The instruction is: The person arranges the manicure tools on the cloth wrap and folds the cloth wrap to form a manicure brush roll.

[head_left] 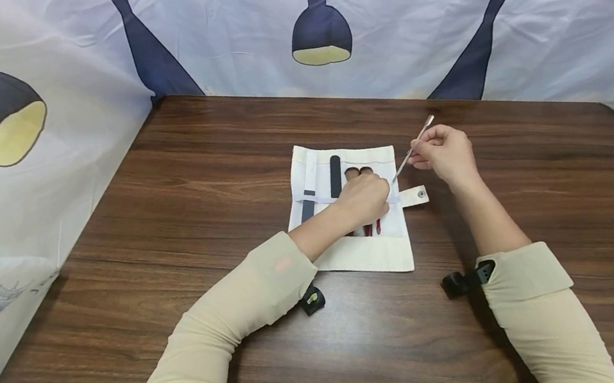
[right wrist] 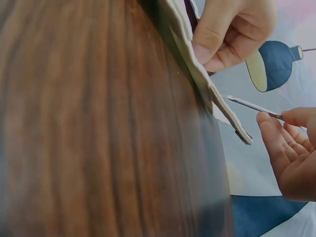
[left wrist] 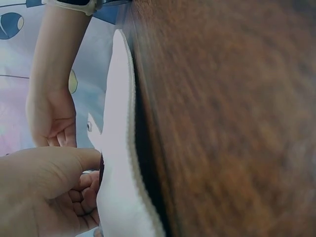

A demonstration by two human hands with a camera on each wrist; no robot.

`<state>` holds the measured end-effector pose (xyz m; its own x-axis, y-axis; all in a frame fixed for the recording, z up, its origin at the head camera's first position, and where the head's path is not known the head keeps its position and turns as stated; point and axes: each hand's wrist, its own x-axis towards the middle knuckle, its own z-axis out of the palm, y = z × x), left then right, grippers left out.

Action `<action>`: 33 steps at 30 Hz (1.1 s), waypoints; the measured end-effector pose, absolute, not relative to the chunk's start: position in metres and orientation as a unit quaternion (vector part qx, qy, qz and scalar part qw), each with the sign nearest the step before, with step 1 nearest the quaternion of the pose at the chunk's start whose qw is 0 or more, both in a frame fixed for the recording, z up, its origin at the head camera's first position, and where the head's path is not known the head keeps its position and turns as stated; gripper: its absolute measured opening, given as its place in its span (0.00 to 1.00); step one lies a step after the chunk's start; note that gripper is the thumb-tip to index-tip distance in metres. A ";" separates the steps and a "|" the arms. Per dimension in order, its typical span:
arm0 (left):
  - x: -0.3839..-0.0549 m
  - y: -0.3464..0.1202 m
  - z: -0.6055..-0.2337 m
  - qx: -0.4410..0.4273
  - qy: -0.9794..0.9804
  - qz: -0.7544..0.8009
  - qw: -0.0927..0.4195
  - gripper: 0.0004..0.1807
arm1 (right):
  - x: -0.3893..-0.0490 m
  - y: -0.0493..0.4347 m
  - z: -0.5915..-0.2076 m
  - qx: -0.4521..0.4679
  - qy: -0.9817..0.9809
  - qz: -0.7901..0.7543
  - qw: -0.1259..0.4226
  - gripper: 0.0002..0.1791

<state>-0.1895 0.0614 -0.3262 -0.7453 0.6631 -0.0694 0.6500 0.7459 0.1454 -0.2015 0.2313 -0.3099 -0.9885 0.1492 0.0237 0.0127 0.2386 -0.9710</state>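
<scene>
A white fabric pouch (head_left: 371, 258) lies unfolded on the table. My left hand (head_left: 365, 200) is over its middle, fingers curled and gripping the pouch near its elastic band; the fingertips are hidden in the head view. Between thumb and fingers my right hand (head_left: 447, 153) pinches a slim metal cuticle pusher (head_left: 427, 122). It slants down to the left, its lower end at the pouch's right side. The pouch holds a black nail file (head_left: 335, 175), a greyish strip (head_left: 308, 207) and brushes (head_left: 352, 173) with dark bristles. Red-tipped ends show below my left hand.
A snap tab (head_left: 414, 195) sticks out from the pouch's right edge. The brown wooden table (head_left: 169, 203) has cloth with printed lamps (head_left: 318, 28) hung behind it and to the left. Dark straps sit at both wrists.
</scene>
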 end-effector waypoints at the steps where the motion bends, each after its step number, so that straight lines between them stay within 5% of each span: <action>1: -0.189 0.061 -0.326 0.352 0.932 0.056 0.058 0.05 | -0.202 0.230 -0.311 -0.049 -0.793 0.606 0.049 0.06; 24: -0.189 0.061 -0.328 0.344 0.935 0.062 0.062 0.10 | -0.208 0.214 -0.319 -0.026 -0.871 0.479 -0.107 0.13; 33: -0.190 0.061 -0.329 0.347 0.933 0.068 0.065 0.06 | -0.204 0.214 -0.317 0.003 -0.917 0.377 -0.129 0.13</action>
<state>-0.1903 0.0611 -0.3288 -0.7507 0.6564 -0.0747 0.6385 0.7499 0.1731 -0.2044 0.2143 -0.3172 -0.9666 -0.1036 -0.2343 0.0912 0.7156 -0.6926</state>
